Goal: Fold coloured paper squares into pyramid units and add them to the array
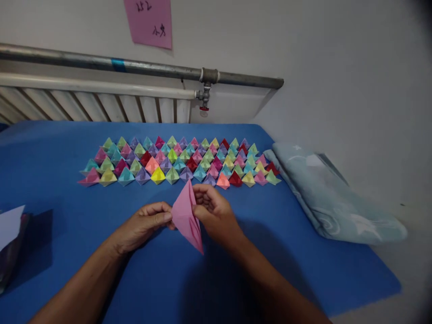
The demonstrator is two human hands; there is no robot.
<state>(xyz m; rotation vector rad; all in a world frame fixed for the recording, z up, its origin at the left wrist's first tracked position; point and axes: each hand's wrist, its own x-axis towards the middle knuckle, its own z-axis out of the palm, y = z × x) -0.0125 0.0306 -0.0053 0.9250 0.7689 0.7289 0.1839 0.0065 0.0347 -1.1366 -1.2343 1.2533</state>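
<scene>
A pink folded paper boat is held up between my two hands, tilted so that its long edge runs steeply down to the right. My left hand pinches its left corner between thumb and fingers. On the other side, my right hand grips the long edge, with the thumb pressed at the fold opening and the fingers curled behind. Just beyond my hands, many folded paper boats in several colours stand in close rows on the blue surface.
A folded pale green blanket lies at the right, against the wall. White paper rests on a dark object at the left edge. Behind are a radiator, a metal pipe with a red-handled valve, and a pink note.
</scene>
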